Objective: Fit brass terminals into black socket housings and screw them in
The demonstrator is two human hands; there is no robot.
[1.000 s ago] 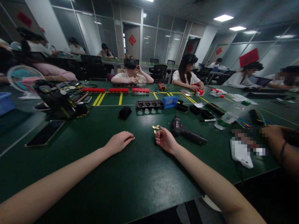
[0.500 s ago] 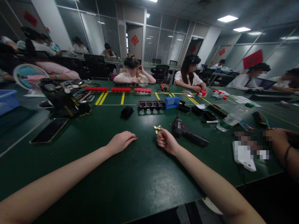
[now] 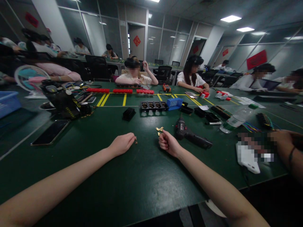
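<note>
My left hand (image 3: pixel 122 144) rests on the green table, fingers closed in a pinch on a small brass part (image 3: pixel 136 142) that pokes out past the fingertips. My right hand (image 3: pixel 169 143) is curled, thumb and forefinger pressed together beside a few small flat brass pieces (image 3: pixel 158 129) with holes; whatever it grips is hidden. Just right of that hand lies a black cordless drill (image 3: pixel 193 135). Beyond the hands stands a row of black bins (image 3: pixel 153 106) holding small brass parts, with a blue bin (image 3: pixel 174 103) at its right end.
A small black box (image 3: pixel 128 114) sits left of the bins. On the left are a phone (image 3: pixel 50 133), a black bottle (image 3: pixel 62 99) and a fan (image 3: pixel 30 77). To the right lie a water bottle (image 3: pixel 238 119) and a white device (image 3: pixel 247 159), near another person's hand (image 3: pixel 284 140).
The brass part in my left hand has turned and now points downward, and the fingertips have drawn slightly left. My right hand stays where it was.
</note>
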